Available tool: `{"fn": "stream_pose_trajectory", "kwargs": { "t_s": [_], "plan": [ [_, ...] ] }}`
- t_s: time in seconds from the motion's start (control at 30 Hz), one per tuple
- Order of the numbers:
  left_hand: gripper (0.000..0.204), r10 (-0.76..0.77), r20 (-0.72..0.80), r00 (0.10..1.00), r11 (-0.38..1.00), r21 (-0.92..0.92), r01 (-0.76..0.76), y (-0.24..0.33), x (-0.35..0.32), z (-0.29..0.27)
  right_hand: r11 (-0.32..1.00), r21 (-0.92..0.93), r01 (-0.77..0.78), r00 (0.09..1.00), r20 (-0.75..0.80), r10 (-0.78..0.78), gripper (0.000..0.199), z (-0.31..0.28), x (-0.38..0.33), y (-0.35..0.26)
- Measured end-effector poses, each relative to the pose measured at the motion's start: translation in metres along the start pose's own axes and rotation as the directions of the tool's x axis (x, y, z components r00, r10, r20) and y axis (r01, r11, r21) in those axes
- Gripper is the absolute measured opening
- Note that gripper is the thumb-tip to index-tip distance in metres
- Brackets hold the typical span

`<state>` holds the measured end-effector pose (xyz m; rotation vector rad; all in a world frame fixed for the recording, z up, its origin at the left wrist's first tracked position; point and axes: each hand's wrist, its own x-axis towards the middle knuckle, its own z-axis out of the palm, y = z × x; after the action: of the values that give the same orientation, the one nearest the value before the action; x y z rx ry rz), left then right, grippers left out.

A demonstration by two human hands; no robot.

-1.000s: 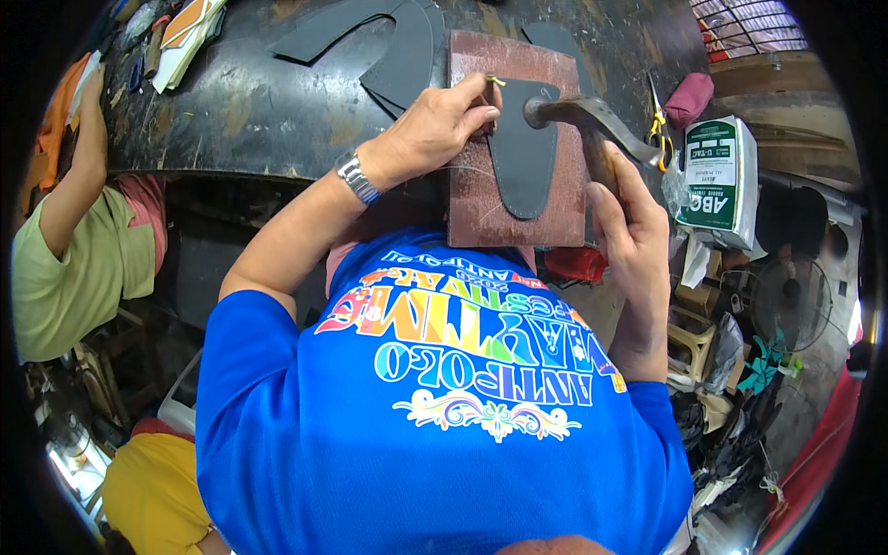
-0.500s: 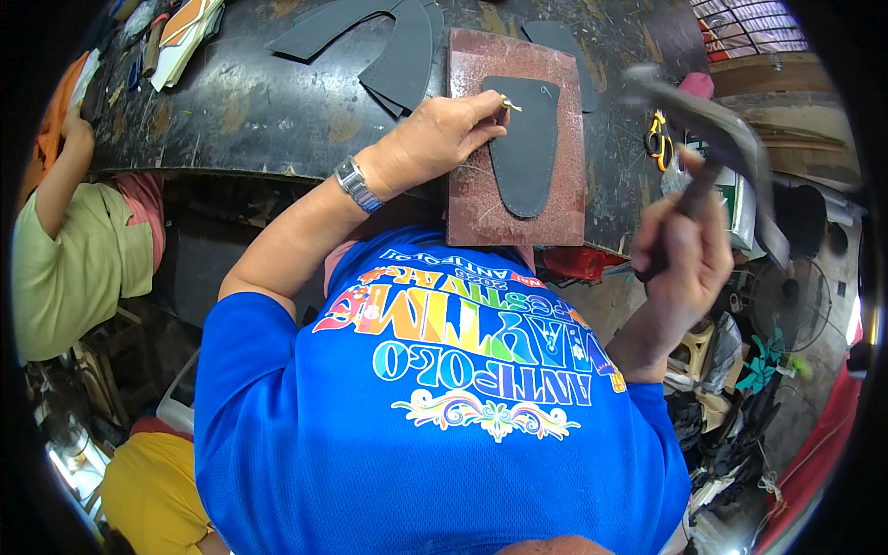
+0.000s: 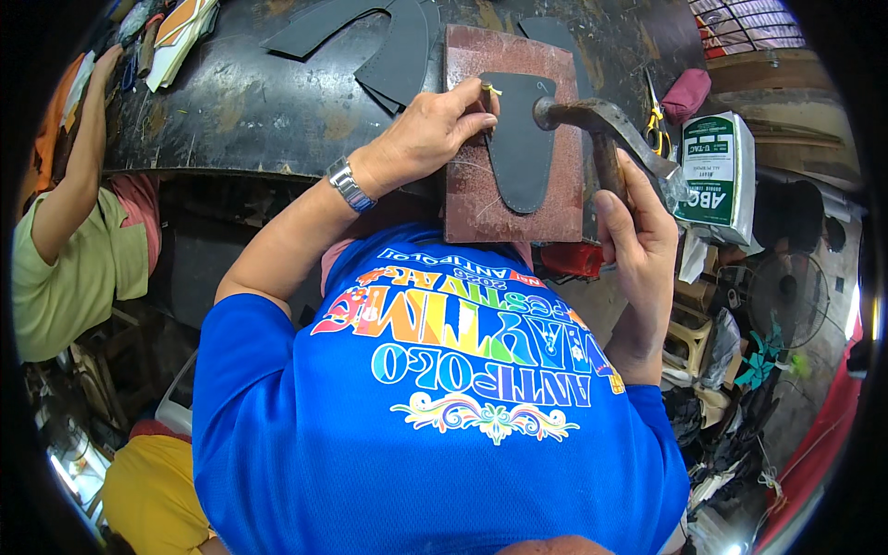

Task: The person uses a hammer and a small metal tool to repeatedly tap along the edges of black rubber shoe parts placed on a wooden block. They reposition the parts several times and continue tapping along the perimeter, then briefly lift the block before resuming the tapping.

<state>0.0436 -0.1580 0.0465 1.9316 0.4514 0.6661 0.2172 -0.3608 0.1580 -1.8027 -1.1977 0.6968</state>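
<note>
A dark grey tapered piece [image 3: 524, 162] with small dots along its edge lies on a reddish-brown board [image 3: 467, 199]. My left hand [image 3: 430, 134] rests at the piece's upper left edge. Its thumb and forefinger pinch a small brass-coloured tool [image 3: 488, 90], mostly hidden by the fingers, so its exact kind is unclear. My right hand [image 3: 643, 222] is closed around the dark handle of a hammer [image 3: 597, 116] with a curved metal head. The rounded striking face is over the upper right of the piece; whether it touches cannot be told.
More dark cut pieces [image 3: 398, 55] lie on the black table [image 3: 231, 111]. To the right are yellow-handled scissors [image 3: 657, 129], a pink pouch [image 3: 686, 96] and a green-and-white package [image 3: 717, 176]. Another person's arm [image 3: 88, 148] reaches the table at far left.
The hammer has swung from the right, where it was blurred, leftward over the piece. My right hand came left with it. My left hand keeps its pinch with only a slight shift.
</note>
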Motion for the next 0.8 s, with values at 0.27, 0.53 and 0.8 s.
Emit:
{"fn": "stream_pose_trajectory", "kwargs": {
  "t_s": [0.27,0.53,0.8],
  "plan": [
    [0.017,0.147,0.029,0.989,0.982,0.118,-0.149,-0.001,0.0,0.002,0.998,0.054,0.031,0.998,-0.051,-0.028,0.042,-0.002,-0.002,-0.017],
    [0.014,0.277,0.049,0.96,0.907,0.316,-0.278,0.006,-0.004,0.013,0.959,-0.262,0.11,0.988,0.136,-0.077,0.043,0.006,0.005,-0.001],
    [0.014,0.072,-0.029,0.997,0.997,-0.009,-0.073,0.0,-0.003,0.005,0.997,0.026,0.069,0.996,-0.065,-0.067,0.046,-0.006,-0.004,-0.003]
  ]
}}
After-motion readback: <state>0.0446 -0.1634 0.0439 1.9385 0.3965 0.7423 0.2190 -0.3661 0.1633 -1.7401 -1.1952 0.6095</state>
